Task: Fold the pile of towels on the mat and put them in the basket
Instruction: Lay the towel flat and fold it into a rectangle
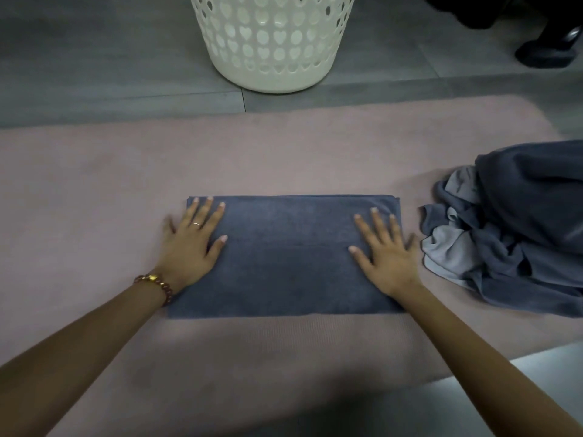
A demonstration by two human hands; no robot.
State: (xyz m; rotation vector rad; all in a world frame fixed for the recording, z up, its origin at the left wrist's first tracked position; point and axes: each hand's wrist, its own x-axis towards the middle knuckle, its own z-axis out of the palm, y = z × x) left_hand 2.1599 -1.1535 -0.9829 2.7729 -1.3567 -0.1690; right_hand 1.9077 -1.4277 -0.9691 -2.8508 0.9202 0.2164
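Folded towel (284,257): dark blue-grey rectangle lying flat at the middle of the pink mat (94,171), long side running left to right. The far edge looks like a fold; the layer count cannot be read.
Hidden on towel: near-left corner is under the left wrist, and near-right corner is under the right forearm.
Pile (520,234): crumpled dark and lighter grey towels on the right end of the mat, just beside the folded towel and not touching it. It is cut off by the right frame edge, so the number of towels is unclear.
Basket (271,42): cream plastic with heart-shaped holes, standing on the grey floor (79,58) beyond the mat's far edge. The rim is out of frame and the contents cannot be told.
Top right: a dark shoe (549,48), partly cut off.
Left grip (192,244): bare hand, palm down and flat on the towel's left end with fingers straight and spread, grasping nothing. The little finger lies off the edge on the mat. A ring (195,223) and a beaded bracelet (157,285) are visible.
Right grip (388,257): palm down and flat on the towel's right end with fingers straight and spread, grasping nothing. The little finger reaches past the towel's right edge.
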